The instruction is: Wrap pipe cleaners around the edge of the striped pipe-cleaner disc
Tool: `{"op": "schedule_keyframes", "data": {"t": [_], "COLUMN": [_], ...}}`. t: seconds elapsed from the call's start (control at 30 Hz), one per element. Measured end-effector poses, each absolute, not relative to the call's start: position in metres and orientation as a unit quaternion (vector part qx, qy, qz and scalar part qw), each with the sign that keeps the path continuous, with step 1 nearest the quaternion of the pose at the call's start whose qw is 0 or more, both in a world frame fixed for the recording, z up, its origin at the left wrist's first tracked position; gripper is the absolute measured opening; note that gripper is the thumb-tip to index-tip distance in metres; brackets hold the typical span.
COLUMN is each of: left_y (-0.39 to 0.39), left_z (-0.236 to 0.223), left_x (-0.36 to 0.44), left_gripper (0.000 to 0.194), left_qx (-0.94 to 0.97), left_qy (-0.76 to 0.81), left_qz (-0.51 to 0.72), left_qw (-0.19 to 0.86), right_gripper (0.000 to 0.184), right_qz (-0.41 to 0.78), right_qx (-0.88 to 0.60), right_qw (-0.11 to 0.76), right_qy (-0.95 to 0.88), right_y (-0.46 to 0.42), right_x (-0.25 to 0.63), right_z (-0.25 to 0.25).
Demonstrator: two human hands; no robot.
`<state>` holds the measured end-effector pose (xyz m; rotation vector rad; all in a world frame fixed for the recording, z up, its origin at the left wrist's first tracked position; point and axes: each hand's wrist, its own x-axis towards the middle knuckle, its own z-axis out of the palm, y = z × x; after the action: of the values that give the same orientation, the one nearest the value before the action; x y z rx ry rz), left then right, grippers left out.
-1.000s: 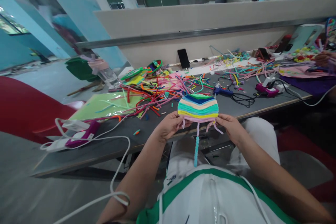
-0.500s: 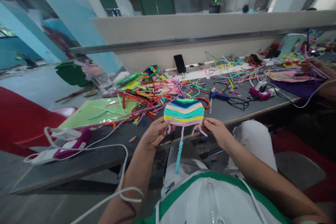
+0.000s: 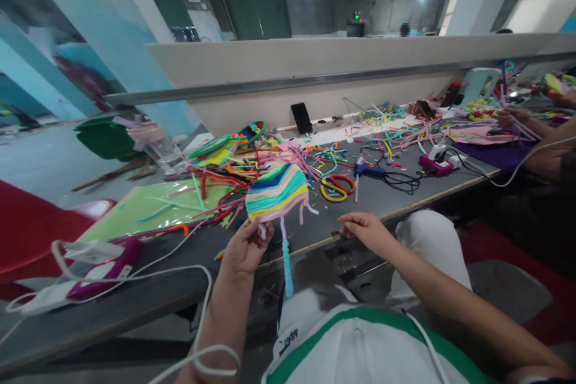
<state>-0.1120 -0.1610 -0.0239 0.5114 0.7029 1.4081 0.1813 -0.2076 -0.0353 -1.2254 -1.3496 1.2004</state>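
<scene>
My left hand (image 3: 246, 246) is closed on the lower left corner of a striped pipe-cleaner piece (image 3: 279, 193), pinching it near a pink end. The piece is rounded at the top, with bands of green, blue, cream, turquoise, yellow and pink, and it tilts up to the right. From its lower edge hangs a pink stem with a fuzzy turquoise lower part (image 3: 287, 267). Short pink ends dangle at its right corner. My right hand (image 3: 362, 231) is apart from the piece, over the table's front edge, fingers loosely bent and nothing visible in them.
Scissors (image 3: 335, 189) with red and yellow handles lie beyond my hands, beside a blue glue gun (image 3: 371, 170). Loose pipe cleaners (image 3: 225, 177) heap behind the piece. A purple power strip (image 3: 108, 267) with white cables lies left. Another person's hand (image 3: 515, 120) works at right.
My right hand has let go of the piece's right corner. My left hand has carried the piece left and tilted it, bringing the scissors' handles into fuller view. The camera view has shifted slightly.
</scene>
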Motion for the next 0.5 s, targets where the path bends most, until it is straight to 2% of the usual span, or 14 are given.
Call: {"op": "schedule_keyframes", "data": {"t": [0.17,0.5], "left_y": [-0.16,-0.161], "left_z": [-0.024,-0.019], "left_x": [-0.113,-0.118], "left_gripper": [0.018,0.017], "left_qx": [0.193,0.147], "left_qy": [0.319,0.311], "left_qz": [0.639,0.672], "left_qw": [0.673,0.656], "right_gripper": [0.026,0.028], "right_qz": [0.42,0.306], "right_qx": [-0.547,-0.545], "right_qw": [0.433,0.41], "right_qy": [-0.58,-0.664], "right_y": [-0.189,-0.162], "right_x": [0.196,0.186], "right_z": [-0.039,-0.026]}}
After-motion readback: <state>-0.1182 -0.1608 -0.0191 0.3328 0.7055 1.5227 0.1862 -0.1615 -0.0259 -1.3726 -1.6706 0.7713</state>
